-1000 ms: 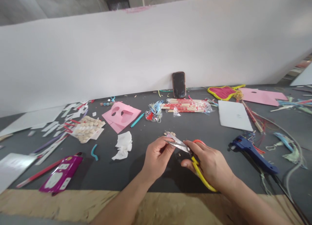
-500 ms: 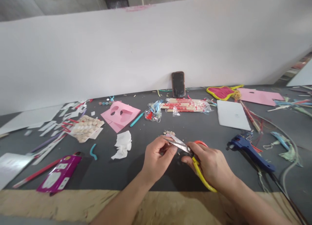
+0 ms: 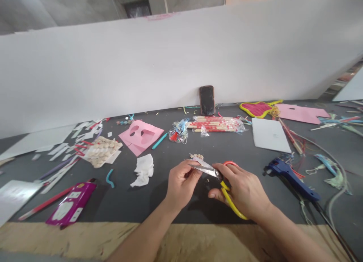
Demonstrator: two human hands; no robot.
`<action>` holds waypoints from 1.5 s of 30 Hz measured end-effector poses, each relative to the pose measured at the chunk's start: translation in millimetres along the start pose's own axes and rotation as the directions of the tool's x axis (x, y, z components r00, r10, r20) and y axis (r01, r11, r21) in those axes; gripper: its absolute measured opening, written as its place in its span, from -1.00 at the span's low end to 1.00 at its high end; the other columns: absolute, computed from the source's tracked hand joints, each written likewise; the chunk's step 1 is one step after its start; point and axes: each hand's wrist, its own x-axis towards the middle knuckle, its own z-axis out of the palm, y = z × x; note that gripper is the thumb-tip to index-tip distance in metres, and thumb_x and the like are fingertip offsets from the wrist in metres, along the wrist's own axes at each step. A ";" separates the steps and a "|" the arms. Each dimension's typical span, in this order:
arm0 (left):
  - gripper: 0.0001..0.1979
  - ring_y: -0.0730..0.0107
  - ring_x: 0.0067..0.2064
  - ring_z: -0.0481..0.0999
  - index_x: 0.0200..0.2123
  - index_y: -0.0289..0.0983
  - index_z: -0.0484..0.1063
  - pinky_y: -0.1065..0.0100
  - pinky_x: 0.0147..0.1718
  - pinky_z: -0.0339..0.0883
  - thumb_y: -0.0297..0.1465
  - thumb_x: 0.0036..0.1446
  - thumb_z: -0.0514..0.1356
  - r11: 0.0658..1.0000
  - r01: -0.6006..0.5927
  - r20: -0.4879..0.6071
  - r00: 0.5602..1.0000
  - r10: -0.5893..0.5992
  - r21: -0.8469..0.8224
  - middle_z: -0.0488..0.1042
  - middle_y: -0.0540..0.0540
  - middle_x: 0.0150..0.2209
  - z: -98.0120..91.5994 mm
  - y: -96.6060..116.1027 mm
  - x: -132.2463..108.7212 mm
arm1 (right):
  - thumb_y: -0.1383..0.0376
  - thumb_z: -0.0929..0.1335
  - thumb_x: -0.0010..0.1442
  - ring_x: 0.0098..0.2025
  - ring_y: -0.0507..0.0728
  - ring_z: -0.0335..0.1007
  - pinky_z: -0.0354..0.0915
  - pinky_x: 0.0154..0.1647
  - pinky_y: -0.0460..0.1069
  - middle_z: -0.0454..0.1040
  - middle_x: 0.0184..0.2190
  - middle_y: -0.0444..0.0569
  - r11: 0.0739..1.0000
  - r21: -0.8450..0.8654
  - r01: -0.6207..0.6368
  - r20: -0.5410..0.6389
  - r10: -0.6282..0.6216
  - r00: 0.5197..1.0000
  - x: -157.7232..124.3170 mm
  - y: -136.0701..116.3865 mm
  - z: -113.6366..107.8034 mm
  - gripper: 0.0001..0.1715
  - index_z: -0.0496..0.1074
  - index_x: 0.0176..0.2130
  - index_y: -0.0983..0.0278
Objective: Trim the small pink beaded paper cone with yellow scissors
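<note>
My right hand (image 3: 244,186) grips a pair of scissors (image 3: 208,170) with yellow and red handles, its fingers around the handles. The blades point left and stand slightly apart. My left hand (image 3: 182,182) is closed in a pinch at the blade tips; what it holds is too small and too covered to make out. Just beyond the blades a small heap of pale bits (image 3: 196,156) lies on the dark tabletop. Left of my left hand is a crumpled white tissue (image 3: 144,170).
A blue glue gun (image 3: 292,178) with its cord lies at right, near a white card (image 3: 270,135). Behind are wrapped sticks (image 3: 217,123) and a phone (image 3: 207,100) leaning on the white panel. Pink paper (image 3: 141,136), a purple packet (image 3: 72,203) and white strips lie left.
The scissors and my right hand have shifted slightly left, and the blades look more closed. My left hand stays nearly in place. The view has tilted a little.
</note>
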 end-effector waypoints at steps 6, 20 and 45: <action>-0.75 0.51 -0.56 0.36 -0.50 -0.30 0.43 0.48 -0.59 0.27 -0.33 0.17 0.12 1.000 0.000 0.034 0.999 -0.001 0.020 0.45 -0.04 -0.49 -0.8 1.6 -0.3 | -0.15 0.23 0.14 -0.27 0.17 0.45 0.29 -0.34 -0.03 0.51 -0.31 0.07 0.999 0.049 0.015 0.000 -0.015 1.000 0.2 0.4 -0.6 -0.38 0.35 -0.07 0.26; -0.85 0.45 -0.43 0.48 -0.43 -0.27 0.44 0.49 -0.50 0.32 -0.39 0.16 0.14 0.999 0.018 0.056 0.998 -0.020 0.041 0.51 -0.04 -0.41 -1.3 6.9 2.0 | -0.03 0.13 0.29 -0.51 0.07 0.40 0.15 -0.54 -0.08 0.50 -0.42 -0.05 0.999 0.040 0.004 0.048 -0.005 0.999 -2.6 -0.3 3.8 -0.51 0.35 -0.10 0.25; -0.89 0.60 -0.54 0.40 -0.39 -0.31 0.40 0.52 -0.56 0.35 -0.43 0.17 0.13 0.992 0.002 0.019 1.000 0.001 -0.123 0.46 -0.08 -0.27 2.0 2.7 0.9 | -0.23 0.18 0.12 -0.35 0.17 0.46 0.24 -0.42 -0.03 0.50 -0.33 0.04 0.999 -0.018 0.039 -0.030 -0.039 0.999 -0.9 1.5 1.4 -0.25 0.31 -0.03 0.28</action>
